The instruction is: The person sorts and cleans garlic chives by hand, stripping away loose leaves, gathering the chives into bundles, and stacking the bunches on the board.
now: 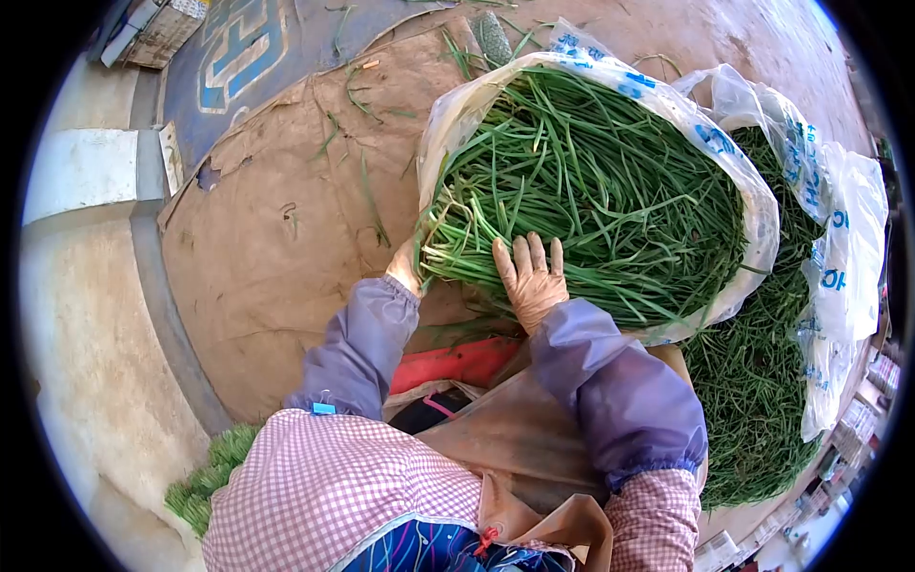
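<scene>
Long green stalks [591, 181] fill a large white plastic bag [762, 205] with blue print, its mouth spread wide. At the bag's near left edge, my left hand [407, 267] is closed around the pale ends of a bunch of stalks [462, 238]; its fingers are partly hidden. My right hand [532, 278], in a thin glove, lies flat on the greens just right of that bunch, fingers spread and pointing away from me.
Behind the bag on the right, a second pile of greens [748, 410] lies beside crumpled printed plastic [843, 276]. Loose stalks are scattered on the brown ground sheet [257, 276]. More greens [214, 472] sit at lower left. A box [170, 33] stands at upper left.
</scene>
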`<state>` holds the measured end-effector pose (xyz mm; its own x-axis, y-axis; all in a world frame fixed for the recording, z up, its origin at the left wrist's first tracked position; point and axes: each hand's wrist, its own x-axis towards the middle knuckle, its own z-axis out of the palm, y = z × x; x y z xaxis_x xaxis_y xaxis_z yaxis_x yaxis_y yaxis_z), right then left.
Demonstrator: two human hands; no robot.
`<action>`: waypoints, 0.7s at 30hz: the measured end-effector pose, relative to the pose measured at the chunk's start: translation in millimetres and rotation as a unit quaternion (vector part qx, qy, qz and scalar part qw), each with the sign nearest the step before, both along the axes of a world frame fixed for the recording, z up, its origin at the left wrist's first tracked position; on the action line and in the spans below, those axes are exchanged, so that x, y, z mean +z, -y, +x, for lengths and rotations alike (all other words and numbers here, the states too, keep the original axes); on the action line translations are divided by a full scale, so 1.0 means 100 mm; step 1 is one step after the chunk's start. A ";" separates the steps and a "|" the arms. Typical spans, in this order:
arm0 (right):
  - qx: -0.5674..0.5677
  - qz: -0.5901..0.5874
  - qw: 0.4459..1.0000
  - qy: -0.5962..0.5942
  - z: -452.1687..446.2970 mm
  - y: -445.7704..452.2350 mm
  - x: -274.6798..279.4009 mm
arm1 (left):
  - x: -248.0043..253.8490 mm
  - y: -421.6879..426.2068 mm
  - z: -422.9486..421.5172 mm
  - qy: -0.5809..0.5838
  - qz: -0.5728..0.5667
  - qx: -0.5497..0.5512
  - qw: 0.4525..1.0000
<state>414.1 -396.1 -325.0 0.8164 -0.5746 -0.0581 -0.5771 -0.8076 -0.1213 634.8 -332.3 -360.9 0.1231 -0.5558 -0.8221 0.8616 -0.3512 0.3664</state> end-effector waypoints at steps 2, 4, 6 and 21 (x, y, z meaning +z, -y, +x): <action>-0.001 0.090 0.996 0.006 -0.01 0.15 0.21 | 0.10 0.01 -0.03 0.029 0.048 0.016 0.998; 0.013 0.160 0.976 0.149 -0.11 0.37 0.33 | -0.13 0.02 0.04 0.016 0.125 0.050 0.991; -0.033 0.257 0.944 0.203 -0.17 0.57 0.45 | -0.75 -0.25 0.22 0.011 0.006 0.024 1.000; -0.168 0.198 0.901 0.348 -0.64 0.69 0.97 | 1.37 0.31 -0.76 0.544 -0.362 -0.241 0.718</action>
